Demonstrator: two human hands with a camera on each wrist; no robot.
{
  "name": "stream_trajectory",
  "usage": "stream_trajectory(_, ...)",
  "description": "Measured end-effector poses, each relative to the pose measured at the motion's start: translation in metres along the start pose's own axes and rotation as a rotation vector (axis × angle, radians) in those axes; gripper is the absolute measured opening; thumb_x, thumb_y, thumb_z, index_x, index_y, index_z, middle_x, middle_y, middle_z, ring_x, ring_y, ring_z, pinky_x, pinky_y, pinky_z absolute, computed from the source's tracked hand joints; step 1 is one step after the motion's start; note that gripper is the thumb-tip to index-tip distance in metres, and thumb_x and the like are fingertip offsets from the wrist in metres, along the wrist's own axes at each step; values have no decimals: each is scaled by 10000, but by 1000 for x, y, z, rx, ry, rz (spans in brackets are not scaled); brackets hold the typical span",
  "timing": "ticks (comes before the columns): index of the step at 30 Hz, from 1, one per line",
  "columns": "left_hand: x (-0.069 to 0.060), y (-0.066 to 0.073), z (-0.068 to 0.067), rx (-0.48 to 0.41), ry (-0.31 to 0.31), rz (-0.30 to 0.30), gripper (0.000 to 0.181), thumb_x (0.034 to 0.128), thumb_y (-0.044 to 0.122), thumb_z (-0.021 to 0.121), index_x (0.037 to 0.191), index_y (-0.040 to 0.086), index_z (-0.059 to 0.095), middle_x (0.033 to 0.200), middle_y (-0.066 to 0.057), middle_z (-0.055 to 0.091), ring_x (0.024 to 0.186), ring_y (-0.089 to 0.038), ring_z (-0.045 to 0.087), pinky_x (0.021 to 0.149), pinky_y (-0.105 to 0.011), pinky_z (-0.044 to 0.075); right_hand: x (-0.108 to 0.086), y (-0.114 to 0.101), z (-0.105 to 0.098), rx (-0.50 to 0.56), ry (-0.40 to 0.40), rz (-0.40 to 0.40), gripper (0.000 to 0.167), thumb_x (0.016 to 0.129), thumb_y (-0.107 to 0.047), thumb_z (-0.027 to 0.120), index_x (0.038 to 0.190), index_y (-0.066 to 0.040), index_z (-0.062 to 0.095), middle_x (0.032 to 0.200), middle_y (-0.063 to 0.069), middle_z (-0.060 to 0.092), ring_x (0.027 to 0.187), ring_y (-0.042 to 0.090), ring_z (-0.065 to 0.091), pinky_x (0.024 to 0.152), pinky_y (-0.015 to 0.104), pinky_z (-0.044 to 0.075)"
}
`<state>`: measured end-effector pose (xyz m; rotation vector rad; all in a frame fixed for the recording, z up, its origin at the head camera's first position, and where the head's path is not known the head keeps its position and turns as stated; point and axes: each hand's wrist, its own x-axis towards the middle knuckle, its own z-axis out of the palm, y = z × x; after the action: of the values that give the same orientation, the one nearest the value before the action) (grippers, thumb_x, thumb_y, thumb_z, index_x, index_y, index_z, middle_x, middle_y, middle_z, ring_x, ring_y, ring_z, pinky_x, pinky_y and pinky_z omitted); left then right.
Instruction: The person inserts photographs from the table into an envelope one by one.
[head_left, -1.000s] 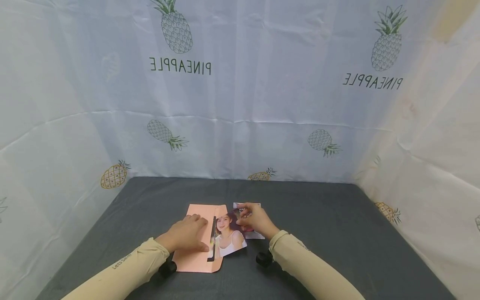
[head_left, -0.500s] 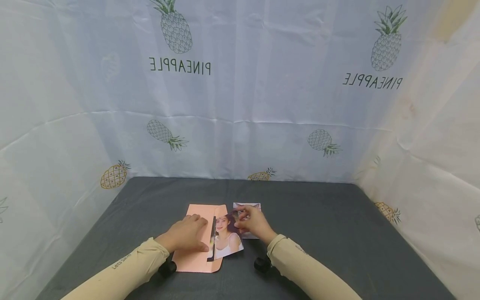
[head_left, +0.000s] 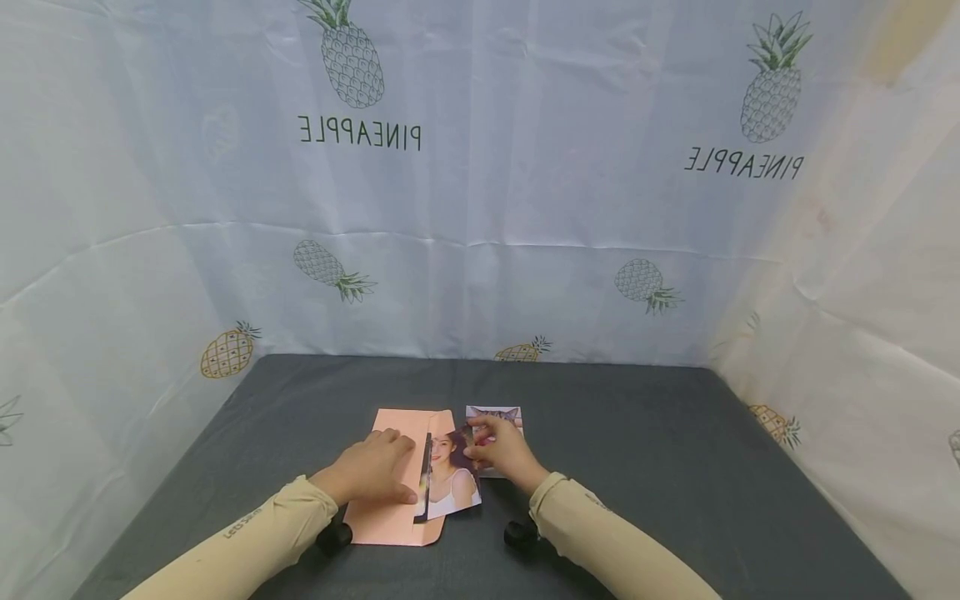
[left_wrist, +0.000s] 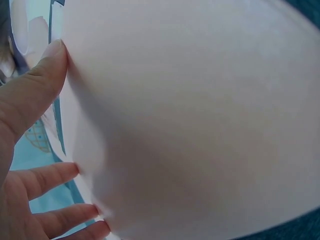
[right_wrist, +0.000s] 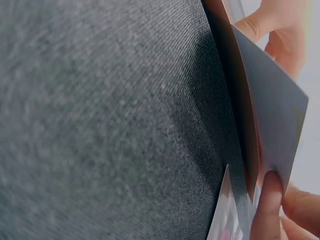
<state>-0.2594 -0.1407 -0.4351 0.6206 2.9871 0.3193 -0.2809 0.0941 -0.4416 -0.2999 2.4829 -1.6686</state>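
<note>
A pink envelope (head_left: 386, 523) lies on the dark table with its flap side to the right and a narrow black strip (head_left: 423, 500) along its mouth. My left hand (head_left: 375, 468) rests on it, fingers spread, pressing it down; in the left wrist view the thumb and fingertips touch the pale envelope (left_wrist: 200, 125). My right hand (head_left: 504, 450) pinches a portrait photo (head_left: 453, 487) between thumb and fingers. The photo's left end is hidden at the envelope's mouth. In the right wrist view the photo's plain back (right_wrist: 277, 110) tilts up from the table.
Partly under my right hand lies a second photo, a cat picture (head_left: 495, 411), just right of the envelope. The dark cloth-covered table (head_left: 637, 467) extends around them. A white pineapple-print curtain (head_left: 480, 183) hangs behind and at both sides.
My right hand has moved slightly left with the portrait photo, and less of the photo shows outside the envelope. More of the cat picture is uncovered. The left hand has stayed put.
</note>
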Motion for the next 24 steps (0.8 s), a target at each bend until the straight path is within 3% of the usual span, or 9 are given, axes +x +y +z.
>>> stream_trajectory(13,-1,0,-1,-2,6,8,782,653,522,831,1240,61,598,1291,-175,555,1172,-351,529,938,-530,469,-17,-2,-8,20,-77,13,522,840,57,684,1329,83,504,1041,184,644,795,171,669,682,327,581)
stream_trajectory(24,0,2,-3,-12,-6,-12,788,653,520,834,1247,59,595,1300,-175,549,1182,-345,522,947,-528,464,-34,3,-11,91,-136,32,540,826,81,684,1321,142,477,943,144,628,716,129,642,666,335,581)
